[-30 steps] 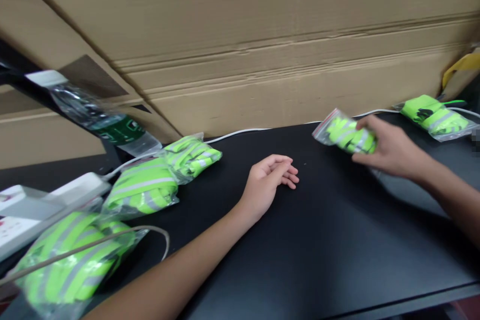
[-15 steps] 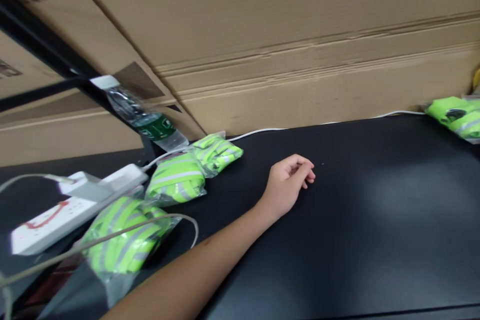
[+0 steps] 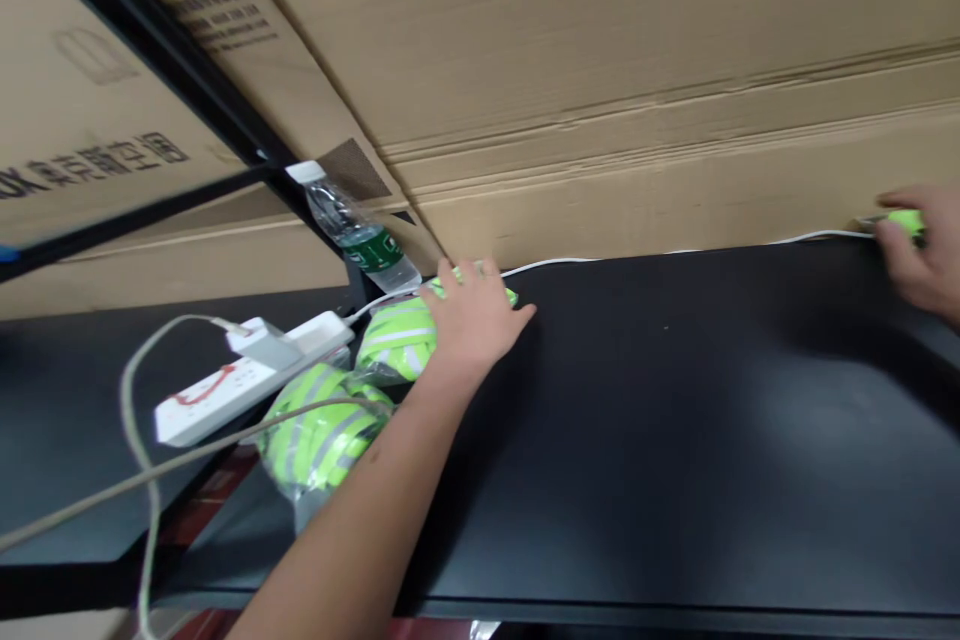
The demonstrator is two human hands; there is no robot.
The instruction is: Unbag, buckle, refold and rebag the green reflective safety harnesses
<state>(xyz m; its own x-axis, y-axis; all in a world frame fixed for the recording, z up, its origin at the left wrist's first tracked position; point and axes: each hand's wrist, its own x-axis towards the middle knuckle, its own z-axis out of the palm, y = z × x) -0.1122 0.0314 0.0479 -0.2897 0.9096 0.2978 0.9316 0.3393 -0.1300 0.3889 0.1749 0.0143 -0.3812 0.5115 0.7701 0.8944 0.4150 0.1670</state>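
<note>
My left hand [image 3: 474,320] lies with fingers spread over the far bagged neon-green reflective bundle [image 3: 512,297], covering most of it. Two more such bundles, with silver stripes and in clear plastic, rest closer to me: a middle bundle [image 3: 394,335] just left of that hand, and a near bundle [image 3: 319,430] beside my forearm. At the right edge, my right hand [image 3: 926,250] has thumb and fingers around another bagged neon-green bundle [image 3: 906,220], of which only a small part shows.
A white power strip [image 3: 247,375] with a plugged-in adapter sits at left, its grey cable [image 3: 225,440] crossing the near bundle. A water bottle [image 3: 360,235] leans by the black frame post. Cardboard boxes [image 3: 637,160] stand behind the black shelf [image 3: 637,440].
My left hand has moved left, from above the bare shelf onto the far bundle, its fingers spreading. My right hand has come into view at the bundle on the right. The view has shifted left.
</note>
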